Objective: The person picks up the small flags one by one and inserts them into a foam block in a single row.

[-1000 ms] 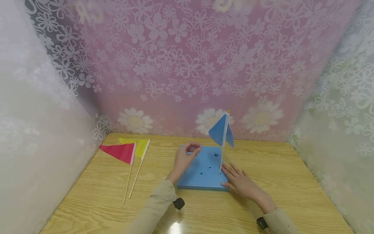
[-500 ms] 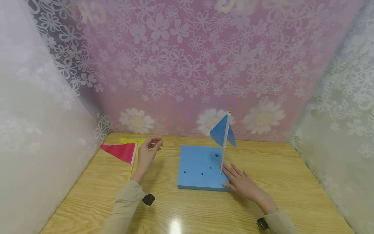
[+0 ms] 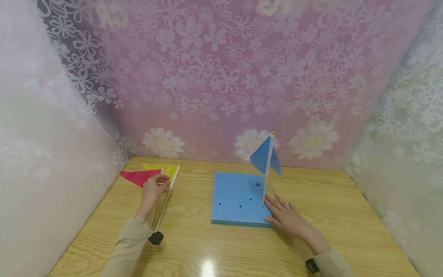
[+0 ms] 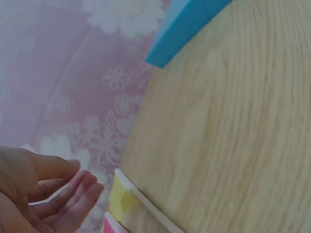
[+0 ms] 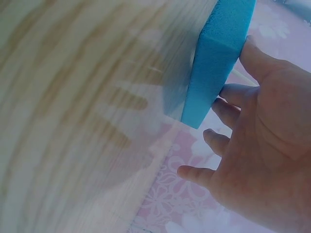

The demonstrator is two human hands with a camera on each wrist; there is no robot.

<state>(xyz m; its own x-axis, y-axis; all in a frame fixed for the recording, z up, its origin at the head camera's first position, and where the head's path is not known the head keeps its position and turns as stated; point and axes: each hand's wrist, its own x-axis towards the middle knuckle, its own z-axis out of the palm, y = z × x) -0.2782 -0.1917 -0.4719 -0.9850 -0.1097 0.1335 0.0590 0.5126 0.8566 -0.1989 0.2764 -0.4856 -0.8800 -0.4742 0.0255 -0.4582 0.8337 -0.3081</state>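
My left hand (image 3: 152,192) hovers over two flags lying on the table, fingers loosely bent and nothing between them. Partly covered by it is a red triangular flag (image 3: 135,177); beside that lies a yellow flag (image 3: 169,169) on a thin wooden stick. In the left wrist view, the thumb and fingers of the left hand (image 4: 51,194) are apart, near the yellow cloth (image 4: 118,196). My right hand (image 3: 288,219), fingers spread, touches the right edge of a blue foam board (image 3: 230,188). Upright in a hole near that edge stands a blue flag (image 3: 260,156) with a gold tip.
Several holes show in the board's top, the largest hole (image 3: 258,184) towards the back right. The wooden table (image 3: 187,246) ends at a pink flowered backdrop (image 3: 214,96), with pale side panels left and right.
My left hand has moved left from above the foam board to over the red and yellow flags. My right hand stays at the board's edge, and the blue flag still stands.
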